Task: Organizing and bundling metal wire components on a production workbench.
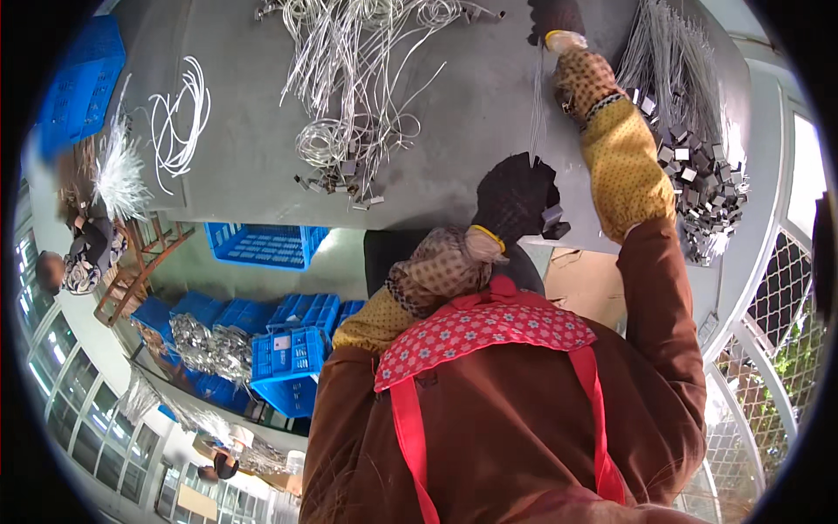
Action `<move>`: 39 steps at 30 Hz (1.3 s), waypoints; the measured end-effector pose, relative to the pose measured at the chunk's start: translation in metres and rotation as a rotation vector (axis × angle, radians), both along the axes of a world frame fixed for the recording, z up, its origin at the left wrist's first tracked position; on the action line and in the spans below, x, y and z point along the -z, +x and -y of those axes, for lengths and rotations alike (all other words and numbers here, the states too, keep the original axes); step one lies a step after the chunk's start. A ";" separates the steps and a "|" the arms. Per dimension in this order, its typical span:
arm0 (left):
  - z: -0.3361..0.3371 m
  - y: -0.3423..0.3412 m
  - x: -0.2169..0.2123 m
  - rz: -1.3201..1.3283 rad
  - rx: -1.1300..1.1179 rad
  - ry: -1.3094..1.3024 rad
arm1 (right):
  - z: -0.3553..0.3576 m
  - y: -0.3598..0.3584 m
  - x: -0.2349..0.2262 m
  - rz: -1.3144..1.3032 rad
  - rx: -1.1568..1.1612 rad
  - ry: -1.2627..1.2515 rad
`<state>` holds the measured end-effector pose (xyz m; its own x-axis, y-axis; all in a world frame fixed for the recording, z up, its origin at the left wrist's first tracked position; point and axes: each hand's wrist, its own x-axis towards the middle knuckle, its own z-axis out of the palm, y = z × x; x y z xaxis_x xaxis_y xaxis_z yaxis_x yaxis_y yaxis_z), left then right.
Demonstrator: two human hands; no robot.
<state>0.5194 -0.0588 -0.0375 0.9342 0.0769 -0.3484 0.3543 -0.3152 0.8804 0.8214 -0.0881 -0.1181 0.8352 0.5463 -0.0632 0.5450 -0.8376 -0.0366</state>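
Observation:
My left hand (517, 199), in a black glove, is closed round one end of a small bunch of thin grey wires (537, 113). Dark and silvery block-shaped end pieces (552, 218) stick out at its right side. From this hand the wires run away over the grey table to my right hand (557, 19), also black-gloved, at the top edge of the view. The right hand's fingers appear bent round the wires' far part, though the frame edge cuts some of the hand off.
A pile of similar wires (668, 65) with many block ends (698, 179) lies at the right. White cables (340, 70) are heaped mid-table, with a loose coil (181, 118) to the left. Blue crates (292, 354) stand at lower left. Other people (87, 253) are farther off.

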 end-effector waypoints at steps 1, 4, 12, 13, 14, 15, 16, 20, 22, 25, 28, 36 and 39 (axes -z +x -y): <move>0.004 -0.002 -0.001 -0.077 -0.041 -0.009 | 0.008 0.008 0.018 -0.058 0.076 0.107; 0.041 -0.008 0.060 0.033 0.179 0.432 | 0.064 0.020 0.094 -0.715 0.574 0.715; 0.049 0.001 0.155 -0.405 0.261 0.327 | 0.055 -0.036 0.083 -0.874 0.545 0.065; 0.050 0.004 0.158 -0.416 0.266 0.328 | 0.062 -0.043 0.079 -0.786 0.494 0.124; 0.046 0.005 0.160 -0.429 0.256 0.335 | 0.055 -0.053 0.064 -0.790 0.479 0.124; 0.046 0.007 0.162 -0.428 0.264 0.342 | 0.049 -0.065 0.050 -0.788 0.533 0.139; 0.047 0.010 0.162 -0.422 0.270 0.345 | 0.048 -0.071 0.041 -0.783 0.593 0.151; 0.043 0.018 0.127 -0.472 0.066 0.184 | 0.065 -0.058 0.045 -0.755 0.509 0.055; 0.042 0.011 0.126 -0.410 0.100 0.223 | 0.070 -0.064 0.052 -0.593 0.341 0.021; 0.036 -0.026 0.134 -0.216 -0.061 0.489 | 0.034 -0.103 0.030 -0.405 0.035 -0.144; 0.005 -0.042 0.101 -0.090 -0.144 0.564 | 0.048 -0.148 0.043 -0.353 -0.542 0.178; -0.097 -0.141 0.106 0.075 -0.152 0.572 | -0.094 -0.271 0.045 -0.376 0.014 0.326; -0.135 -0.148 0.067 -0.058 -0.459 0.518 | -0.100 -0.261 0.036 -0.702 0.220 0.426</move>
